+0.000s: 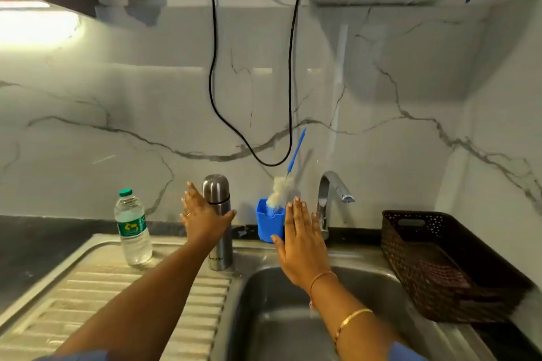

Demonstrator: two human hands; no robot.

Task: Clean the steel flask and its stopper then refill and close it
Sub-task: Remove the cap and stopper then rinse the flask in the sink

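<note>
The steel flask [221, 246] stands upright with its cap on, on the steel rim between the ribbed drainboard [117, 302] and the sink basin [278, 325]. A small dark word is printed low on its body, but it is too blurred for me to read. My left hand [202, 220] is up against its left side, fingers straight and spread, thumb reaching across the front of the flask. I think the thumb touches it, though I am not curled round it. My right hand [302, 243] is flat too, fingers straight and close together, gripping nothing, held over the back edge of the basin just in front of the blue holder [265, 226]. That holder sits on the dark counter behind the sink and has a bottle brush [283, 190] standing in it, pale bristles up, thin blue handle slanting toward the wall. Left of the flask, on the drainboard, stands a clear plastic water bottle [132, 226] with a green cap, holding clear water nearly to the shoulder. Its green label carries a yellow mark and no wording I can make out. The steel tap [331, 193] rises right of the holder. Further right a dark brown woven basket [440, 264] rests at the sink's edge. A black cable [214, 67] loops down the marble wall.
</note>
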